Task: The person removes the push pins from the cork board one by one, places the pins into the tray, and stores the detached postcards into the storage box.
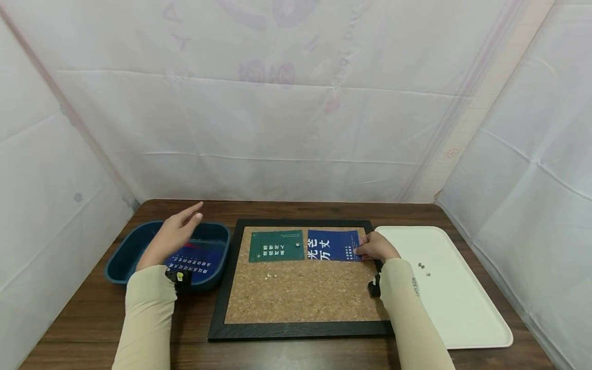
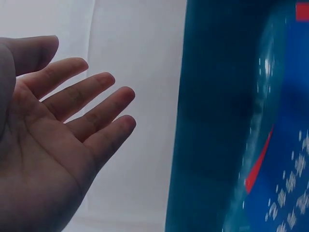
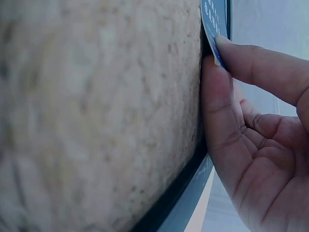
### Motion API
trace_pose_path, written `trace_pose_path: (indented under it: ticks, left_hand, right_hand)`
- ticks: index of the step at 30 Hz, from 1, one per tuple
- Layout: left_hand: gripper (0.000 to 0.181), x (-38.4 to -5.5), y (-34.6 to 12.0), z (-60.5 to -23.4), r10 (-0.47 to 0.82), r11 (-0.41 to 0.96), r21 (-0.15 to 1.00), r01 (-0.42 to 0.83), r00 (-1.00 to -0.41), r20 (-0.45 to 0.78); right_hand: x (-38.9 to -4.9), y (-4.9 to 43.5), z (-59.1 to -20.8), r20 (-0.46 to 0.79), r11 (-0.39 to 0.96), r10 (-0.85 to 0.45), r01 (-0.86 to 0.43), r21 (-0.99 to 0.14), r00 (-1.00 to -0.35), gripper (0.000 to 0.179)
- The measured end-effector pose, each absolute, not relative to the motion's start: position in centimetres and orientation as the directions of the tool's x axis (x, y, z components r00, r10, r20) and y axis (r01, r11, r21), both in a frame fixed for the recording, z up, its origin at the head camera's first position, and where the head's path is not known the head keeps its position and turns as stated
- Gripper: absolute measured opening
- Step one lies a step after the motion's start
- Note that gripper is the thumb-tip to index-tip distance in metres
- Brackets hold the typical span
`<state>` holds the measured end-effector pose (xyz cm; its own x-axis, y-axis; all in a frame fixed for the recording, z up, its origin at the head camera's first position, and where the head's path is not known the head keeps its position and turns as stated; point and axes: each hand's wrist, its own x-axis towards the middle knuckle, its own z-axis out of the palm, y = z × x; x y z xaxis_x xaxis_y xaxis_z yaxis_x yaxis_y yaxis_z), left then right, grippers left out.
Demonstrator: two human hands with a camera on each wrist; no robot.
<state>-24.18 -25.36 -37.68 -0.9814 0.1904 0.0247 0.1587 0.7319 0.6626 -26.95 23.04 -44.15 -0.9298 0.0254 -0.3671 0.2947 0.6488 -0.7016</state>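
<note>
The corkboard lies between the basin, left, and tray, right

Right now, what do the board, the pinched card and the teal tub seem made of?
Board: seemingly matte cork, from its speckled tan grain. Pinched card: probably printed cardstock, perhaps coated; its edge looks thin. Teal tub: likely plastic, given glossy highlights inside.

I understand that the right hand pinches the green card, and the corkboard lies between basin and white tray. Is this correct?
Not green: the head view shows the right hand pinching the blue card on the corkboard. The rest is correct.
</note>
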Motion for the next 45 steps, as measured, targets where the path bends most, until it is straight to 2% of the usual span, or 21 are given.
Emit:
trace_pose_path:
  ticks: [18, 27, 31, 39, 42, 45]
  left_hand:
    - [0.069, -22.3, -30.2, -37.6, 0.066, 0.726, 0.688, 0.020, -0.997, -0.040]
    - [0.068, -21.2, -32.9, -38.9, 0.017, 0.709, 0.705, -0.026, -0.998, -0.054]
    - [0.066, -20.9, -34.1, -39.9, -0.012, 0.729, 0.685, -0.017, -1.000, -0.013]
    - [0.057, -20.4, -35.7, -41.6, -0.054, 0.762, 0.645, 0.059, -0.987, 0.154]
    - [0.054, -20.2, -36.1, -42.1, -0.097, 0.777, 0.627, 0.053, -0.975, 0.202]
    - [0.054, -20.1, -36.5, -42.5, -0.125, 0.788, 0.615, 0.025, -0.972, 0.200]
  right_hand:
    - [-26.9, 23.3, -44.4, -0.340, 0.636, 0.011, 0.269, -0.723, -0.940, 0.009]
    - [-27.0, 23.2, -44.6, -0.336, 0.631, 0.012, 0.268, -0.728, -0.942, 0.010]
    - [-26.9, 23.2, -44.5, -0.341, 0.623, 0.007, 0.271, -0.734, -0.940, 0.011]
    - [-26.8, 23.3, -44.4, -0.344, 0.634, 0.014, 0.275, -0.723, -0.939, 0.008]
    - [-26.8, 23.3, -44.4, -0.344, 0.632, 0.014, 0.275, -0.724, -0.939, 0.008]
    - [-26.9, 23.3, -44.4, -0.341, 0.631, 0.012, 0.271, -0.727, -0.940, 0.007]
